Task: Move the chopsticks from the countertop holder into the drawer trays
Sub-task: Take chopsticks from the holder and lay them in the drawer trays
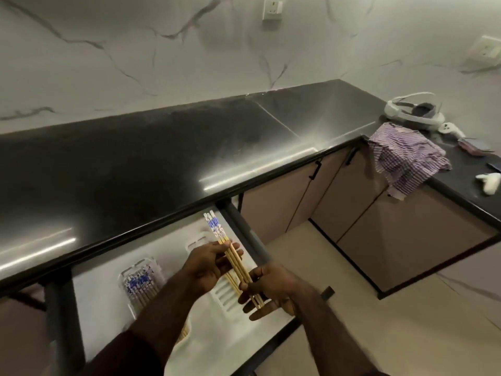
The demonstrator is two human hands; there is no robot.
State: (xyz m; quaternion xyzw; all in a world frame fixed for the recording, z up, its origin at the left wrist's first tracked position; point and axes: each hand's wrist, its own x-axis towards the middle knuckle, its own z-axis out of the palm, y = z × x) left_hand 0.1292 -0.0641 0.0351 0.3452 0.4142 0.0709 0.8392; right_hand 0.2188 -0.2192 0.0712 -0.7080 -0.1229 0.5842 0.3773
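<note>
Both my hands hold one small bundle of wooden chopsticks [217, 232] with blue-and-white patterned tops, over the open drawer [108, 278]. My left hand [208, 263] grips their middle. My right hand [268, 290] pinches the thin tips. Under the bundle lies a white slotted tray [226, 295], partly hidden by my hands. To its left a clear tray [141, 284] holds several matching chopsticks. No countertop holder shows in view.
The black countertop [151, 164] runs above the drawer and turns along the right wall. A striped cloth [404, 158] hangs over its corner. A white headset [414, 111] and small white items [488, 181] sit beyond it. Closed cabinet doors [282, 202] stand to the right.
</note>
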